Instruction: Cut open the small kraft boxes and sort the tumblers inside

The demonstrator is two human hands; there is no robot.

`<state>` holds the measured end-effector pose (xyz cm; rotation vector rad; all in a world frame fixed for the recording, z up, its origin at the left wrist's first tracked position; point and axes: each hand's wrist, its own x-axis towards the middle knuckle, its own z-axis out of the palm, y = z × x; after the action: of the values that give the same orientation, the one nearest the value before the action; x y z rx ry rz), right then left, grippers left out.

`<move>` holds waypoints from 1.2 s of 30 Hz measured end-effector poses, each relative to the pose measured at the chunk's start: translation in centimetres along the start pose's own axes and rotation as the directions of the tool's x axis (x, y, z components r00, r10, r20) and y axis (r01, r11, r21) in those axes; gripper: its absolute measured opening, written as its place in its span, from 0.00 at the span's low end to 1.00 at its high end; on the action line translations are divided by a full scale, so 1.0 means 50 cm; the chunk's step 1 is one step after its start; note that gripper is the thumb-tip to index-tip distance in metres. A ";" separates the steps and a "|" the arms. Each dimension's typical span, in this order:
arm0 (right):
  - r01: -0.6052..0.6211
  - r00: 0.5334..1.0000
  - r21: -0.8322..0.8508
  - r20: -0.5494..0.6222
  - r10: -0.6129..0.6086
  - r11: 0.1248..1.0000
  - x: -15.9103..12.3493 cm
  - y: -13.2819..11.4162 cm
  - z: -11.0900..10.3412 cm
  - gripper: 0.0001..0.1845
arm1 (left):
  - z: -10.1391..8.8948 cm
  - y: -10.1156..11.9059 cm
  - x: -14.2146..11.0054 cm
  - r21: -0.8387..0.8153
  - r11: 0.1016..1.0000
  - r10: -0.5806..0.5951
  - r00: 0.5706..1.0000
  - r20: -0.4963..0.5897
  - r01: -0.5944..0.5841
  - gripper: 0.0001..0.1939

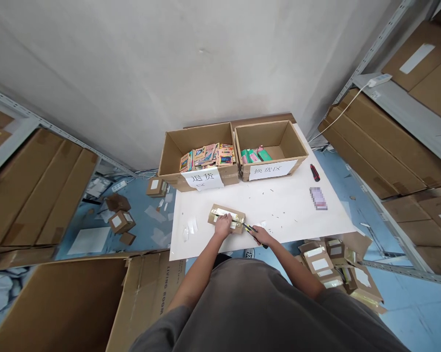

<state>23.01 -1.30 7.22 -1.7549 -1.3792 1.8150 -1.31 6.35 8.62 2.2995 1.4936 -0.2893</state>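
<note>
A small taped cardboard box [213,213] with a white label lies near the front of the white-covered table [279,190]. My left hand [223,225] is on top of the box, its fingers bent and gripping it. In my right hand [262,236] is a black and yellow utility knife [250,228], pointed at the right end of the box. The fingers are wrapped around its handle. Whether the blade has gone into the tape is too small to tell.
Behind stand two labelled open cartons, one with several colourful packs [207,155], the other with green and pink packets [256,155]. A red and black cutter [314,172] and a blurred purple item [318,198] lie right. Opened boxes [325,264] are heaped below; a large carton [143,293] is left.
</note>
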 end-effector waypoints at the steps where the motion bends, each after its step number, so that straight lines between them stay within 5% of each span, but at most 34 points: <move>1: 0.004 1.000 0.011 -0.010 -0.004 1.000 -0.001 0.002 0.007 0.15 | 0.000 0.000 0.000 0.001 1.000 -0.002 1.000 -0.003 0.002 0.47; 17: 0.043 0.998 0.010 -0.044 -0.043 0.999 -0.006 0.034 0.034 0.16 | -0.015 -0.009 -0.004 -0.016 1.000 0.025 1.000 -0.013 -0.025 0.44; 23: 0.035 0.990 0.114 -0.143 -0.018 0.993 -0.029 0.058 0.015 0.19 | -0.028 -0.036 -0.002 -0.158 0.986 0.037 0.995 -0.088 -0.051 0.30; 29: 0.059 0.982 0.185 -0.189 -0.024 0.981 -0.041 0.047 0.009 0.21 | -0.026 -0.061 0.057 -0.039 0.995 -0.091 0.996 0.007 0.091 0.57; 32: 0.047 0.975 0.122 -0.223 -0.019 0.991 -0.043 0.038 0.017 0.24 | -0.030 -0.066 0.091 0.019 0.994 -0.107 0.991 0.075 0.106 0.58; 36: 0.150 0.939 -0.173 -0.284 -0.195 0.973 -0.036 0.024 0.030 0.22 | -0.039 -0.070 0.106 0.055 0.998 -0.043 0.996 0.076 0.039 0.45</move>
<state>22.59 -3.93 7.17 -1.8231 -1.5183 1.3212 -2.38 12.85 7.70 2.2737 1.5131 -0.4300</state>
